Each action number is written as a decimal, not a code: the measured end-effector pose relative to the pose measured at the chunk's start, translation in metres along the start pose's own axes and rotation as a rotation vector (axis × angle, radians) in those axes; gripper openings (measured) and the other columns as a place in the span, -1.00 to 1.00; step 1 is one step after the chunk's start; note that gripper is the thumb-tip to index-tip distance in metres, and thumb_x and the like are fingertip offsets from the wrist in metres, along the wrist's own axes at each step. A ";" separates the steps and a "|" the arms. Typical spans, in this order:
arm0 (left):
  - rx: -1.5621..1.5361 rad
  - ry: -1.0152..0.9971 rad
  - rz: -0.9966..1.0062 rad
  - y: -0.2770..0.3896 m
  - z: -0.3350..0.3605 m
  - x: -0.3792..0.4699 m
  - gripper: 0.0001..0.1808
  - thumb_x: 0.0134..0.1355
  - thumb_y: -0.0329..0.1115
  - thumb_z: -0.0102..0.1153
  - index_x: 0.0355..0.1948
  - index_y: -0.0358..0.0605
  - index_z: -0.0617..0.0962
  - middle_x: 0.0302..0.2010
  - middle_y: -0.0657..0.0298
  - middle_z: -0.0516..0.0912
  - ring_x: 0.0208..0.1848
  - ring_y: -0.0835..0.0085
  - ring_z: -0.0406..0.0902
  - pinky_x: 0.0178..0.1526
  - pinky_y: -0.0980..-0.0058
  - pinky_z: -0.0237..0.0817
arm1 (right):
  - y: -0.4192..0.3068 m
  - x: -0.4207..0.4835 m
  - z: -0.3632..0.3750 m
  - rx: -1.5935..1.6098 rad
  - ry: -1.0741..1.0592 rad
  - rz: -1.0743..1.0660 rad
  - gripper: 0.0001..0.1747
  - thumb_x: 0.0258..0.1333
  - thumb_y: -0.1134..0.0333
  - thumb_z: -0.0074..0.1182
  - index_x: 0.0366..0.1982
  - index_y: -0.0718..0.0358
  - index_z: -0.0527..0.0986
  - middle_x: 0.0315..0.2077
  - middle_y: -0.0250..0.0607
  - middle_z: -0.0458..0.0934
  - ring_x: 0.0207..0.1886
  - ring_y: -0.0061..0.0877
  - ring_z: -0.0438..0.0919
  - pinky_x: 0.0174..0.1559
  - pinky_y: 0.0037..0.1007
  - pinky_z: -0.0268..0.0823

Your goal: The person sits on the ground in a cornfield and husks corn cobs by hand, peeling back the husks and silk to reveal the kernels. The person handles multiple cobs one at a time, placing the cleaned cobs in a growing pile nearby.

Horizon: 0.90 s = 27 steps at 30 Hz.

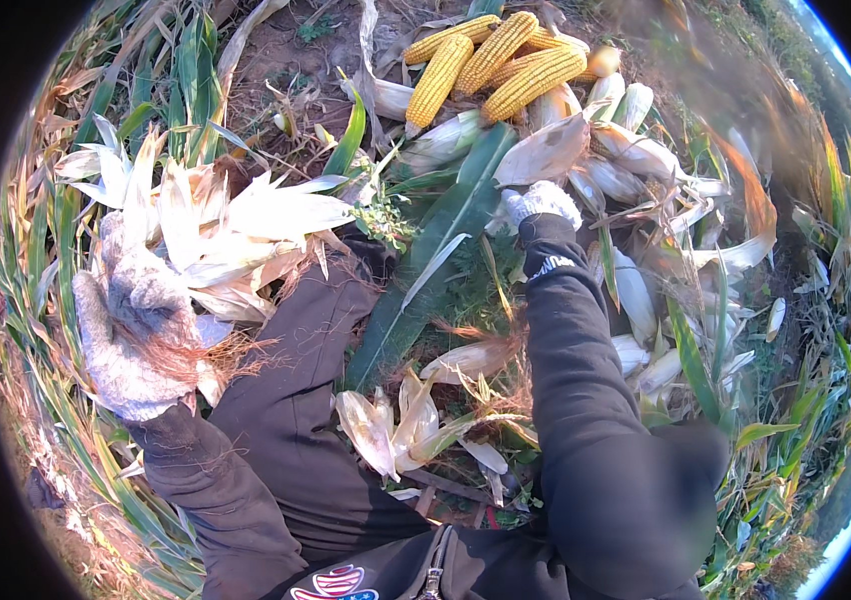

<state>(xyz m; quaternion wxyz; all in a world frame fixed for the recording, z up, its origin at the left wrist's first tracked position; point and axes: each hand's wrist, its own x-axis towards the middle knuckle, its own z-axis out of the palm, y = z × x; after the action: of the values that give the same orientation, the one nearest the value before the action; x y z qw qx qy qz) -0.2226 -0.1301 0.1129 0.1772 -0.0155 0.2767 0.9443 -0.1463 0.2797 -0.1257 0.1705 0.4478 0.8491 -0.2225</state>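
My left hand (137,322), in a fuzzy light work glove, is at the left beside a bunch of dry corn husks (200,217). Reddish-brown corn silk (204,356) lies over its palm and wrist; its fingers look spread, and nothing is plainly gripped. My right hand (543,202), in a white glove, reaches forward to the near side of a pile of unhusked corn ears (624,157). Its fingertips are hidden, touching or beside a pale husk (545,154). Beyond it lie several husked yellow corn cobs (500,56) in a heap.
Long green corn leaves (433,262) lie between my arms. Loose husks (395,431) lie on the ground before my body. More husk-covered ears (635,296) are right of my right forearm. Corn stalks and leaves (197,67) surround me, with bare soil (268,56) ahead.
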 end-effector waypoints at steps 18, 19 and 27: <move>0.040 -0.284 -0.191 -0.029 0.010 -0.006 -0.43 0.49 -0.07 0.01 0.34 -0.29 0.42 0.10 0.08 0.63 0.03 0.34 0.57 0.05 0.30 0.49 | 0.087 -0.021 0.044 1.233 -0.272 0.149 -0.44 0.03 0.12 0.41 0.02 0.29 0.60 -0.18 -0.22 0.70 -0.22 -0.39 0.68 -0.14 -0.32 0.52; 0.070 -0.141 -0.140 -0.037 0.009 -0.009 -0.42 0.47 -0.07 0.06 0.33 -0.27 0.43 0.05 0.07 0.66 -0.01 0.27 0.62 0.04 0.29 0.52 | 0.094 -0.043 0.037 1.430 -0.398 0.152 -0.45 0.07 0.17 0.39 0.07 0.27 0.57 -0.18 -0.23 0.70 -0.22 -0.39 0.68 -0.14 -0.32 0.53; 0.526 -0.079 -0.330 -0.139 0.010 -0.020 -0.58 0.45 -0.15 0.13 0.21 -0.15 0.52 0.03 0.18 0.67 0.03 0.29 0.63 0.02 0.22 0.55 | 0.093 -0.213 -0.036 1.434 -0.679 -0.408 -0.06 -0.05 0.36 0.41 0.37 0.34 0.23 0.14 -0.16 0.52 0.13 -0.42 0.54 0.18 -0.31 0.42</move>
<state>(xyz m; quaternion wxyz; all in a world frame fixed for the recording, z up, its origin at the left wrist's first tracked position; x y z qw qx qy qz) -0.1551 -0.0227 0.0516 0.3365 0.0230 0.4984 0.7987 0.0432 0.1994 -0.0116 0.0466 0.1927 0.4672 -0.8616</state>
